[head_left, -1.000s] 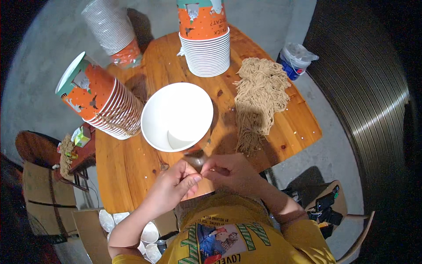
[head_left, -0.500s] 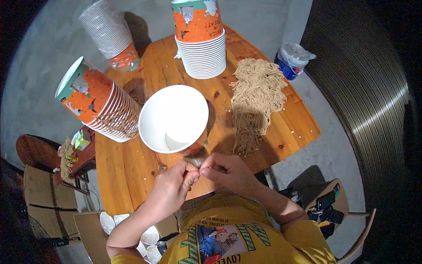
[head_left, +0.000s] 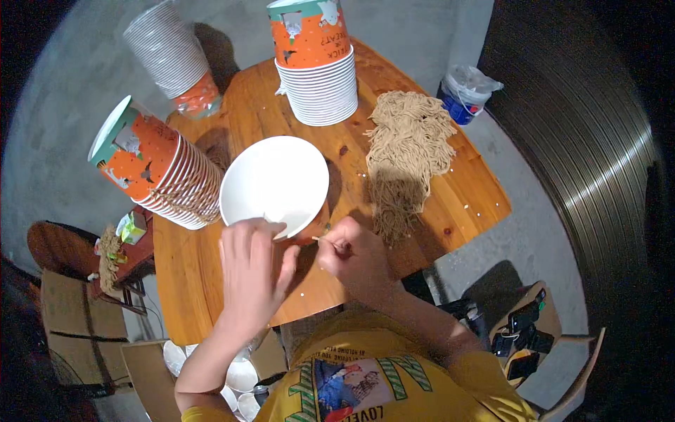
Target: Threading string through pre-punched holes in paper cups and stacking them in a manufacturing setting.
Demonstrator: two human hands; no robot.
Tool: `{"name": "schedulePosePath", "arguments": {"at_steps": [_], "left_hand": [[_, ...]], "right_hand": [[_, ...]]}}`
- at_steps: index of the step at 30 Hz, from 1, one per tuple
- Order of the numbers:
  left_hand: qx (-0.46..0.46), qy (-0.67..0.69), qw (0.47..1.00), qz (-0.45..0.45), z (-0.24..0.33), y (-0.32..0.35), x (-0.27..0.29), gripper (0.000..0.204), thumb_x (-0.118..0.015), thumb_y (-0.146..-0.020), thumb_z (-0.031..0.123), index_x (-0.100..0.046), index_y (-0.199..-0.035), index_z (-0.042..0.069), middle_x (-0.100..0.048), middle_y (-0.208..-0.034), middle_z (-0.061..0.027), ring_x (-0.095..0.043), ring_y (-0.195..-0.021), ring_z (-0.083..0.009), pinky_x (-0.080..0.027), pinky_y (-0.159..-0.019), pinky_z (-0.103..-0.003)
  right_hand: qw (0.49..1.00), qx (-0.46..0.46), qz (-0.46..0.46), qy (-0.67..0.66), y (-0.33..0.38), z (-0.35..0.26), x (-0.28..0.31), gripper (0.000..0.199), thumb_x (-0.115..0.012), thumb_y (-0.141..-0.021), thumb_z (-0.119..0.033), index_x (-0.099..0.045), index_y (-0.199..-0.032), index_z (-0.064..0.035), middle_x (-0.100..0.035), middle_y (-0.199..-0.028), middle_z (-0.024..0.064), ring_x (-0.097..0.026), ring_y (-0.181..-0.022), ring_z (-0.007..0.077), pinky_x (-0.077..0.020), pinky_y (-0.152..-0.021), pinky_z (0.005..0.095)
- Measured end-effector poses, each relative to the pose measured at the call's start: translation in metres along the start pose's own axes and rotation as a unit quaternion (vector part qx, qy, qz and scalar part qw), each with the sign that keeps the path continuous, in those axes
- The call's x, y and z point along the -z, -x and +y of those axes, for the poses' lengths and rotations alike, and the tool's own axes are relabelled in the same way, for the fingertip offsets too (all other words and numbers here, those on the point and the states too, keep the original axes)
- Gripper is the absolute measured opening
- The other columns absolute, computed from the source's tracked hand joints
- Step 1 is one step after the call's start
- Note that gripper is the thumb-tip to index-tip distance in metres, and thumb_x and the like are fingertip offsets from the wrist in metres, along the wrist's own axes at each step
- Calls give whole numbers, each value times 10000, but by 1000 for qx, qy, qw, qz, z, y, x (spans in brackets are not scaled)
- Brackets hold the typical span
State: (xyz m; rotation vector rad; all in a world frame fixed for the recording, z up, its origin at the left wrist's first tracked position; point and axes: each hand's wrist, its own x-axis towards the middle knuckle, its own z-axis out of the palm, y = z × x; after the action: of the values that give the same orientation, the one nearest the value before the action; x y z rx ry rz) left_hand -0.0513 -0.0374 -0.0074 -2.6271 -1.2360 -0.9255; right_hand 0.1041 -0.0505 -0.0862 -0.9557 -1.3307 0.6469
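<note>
Tabletop [head_left: 190, 281], hands [head_left: 247, 271] [head_left: 360, 264] now apart

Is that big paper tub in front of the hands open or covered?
Open. No lid sits on the tub: its white inside shows beyond the left hand, which hides part of its near edge.

Left hand [head_left: 246, 264] by white bucket [head_left: 246, 172]; right hand [head_left: 355, 259] near.

1. a plain grey wall [head_left: 394, 35] stands behind the wooden table [head_left: 190, 281], with dark shadows on it.
2. a dark, ribbed metal shutter [head_left: 562, 126] fills the right side, catching a bright streak of light.
3. bare grey floor [head_left: 541, 246] shows between them.
4. a reddish-brown side table [head_left: 140, 250] stands at left, a curved wooden chair [head_left: 586, 374] at lower right.
</note>
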Motion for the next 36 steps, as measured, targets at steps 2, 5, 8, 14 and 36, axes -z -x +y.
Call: {"name": "schedulePosePath", "arguments": {"at_steps": [2,5,8,14,36], "left_hand": [[-3,-2,999,-38,-11,0,-7,251,-667,-747,46,-548,-968,29,-495,-835,-105,-489,-821,-284,-362,-731,-383],[12,28,999,-37,-11,0,-10,235,-666,-749,40,-558,-957,32,-496,-802,-95,-497,-795,-267,-360,-712,-372],[15,58,997,-38,-7,-2,-12,234,-672,-749,42,-560,-954,33,-497,-792,-91,-500,-772,-260,-362,-704,-365],[30,73,996,-44,-2,-3,-13,241,-673,-754,42,-561,-967,41,-504,-783,-81,-506,-760,-246,-370,-706,-359],[151,293,887,-325,-30,-49,-5,177,-502,-924,107,-570,-1054,8,-615,-848,-135,-581,-783,-180,-460,-734,-292]], "right_hand": [[1000,-4,8,-4,1,6,-4,151,-626,-781,18,-494,-785,-56,-511,-604,-7,-476,-547,30,-405,-487,224],[999,3,25,34,-2,6,-8,157,-629,-774,22,-490,-771,-51,-518,-579,1,-490,-523,37,-402,-469,224],[995,-22,29,92,-3,7,-8,162,-663,-749,-38,-503,-761,-62,-542,-600,51,-535,-522,118,-433,-485,278],[992,-12,41,118,-5,8,-7,161,-652,-757,5,-497,-757,-39,-540,-542,41,-532,-501,50,-412,-444,243],[995,-22,23,92,-8,9,-9,149,-644,-767,-13,-498,-784,-39,-563,-576,53,-564,-502,93,-437,-466,255]]}}
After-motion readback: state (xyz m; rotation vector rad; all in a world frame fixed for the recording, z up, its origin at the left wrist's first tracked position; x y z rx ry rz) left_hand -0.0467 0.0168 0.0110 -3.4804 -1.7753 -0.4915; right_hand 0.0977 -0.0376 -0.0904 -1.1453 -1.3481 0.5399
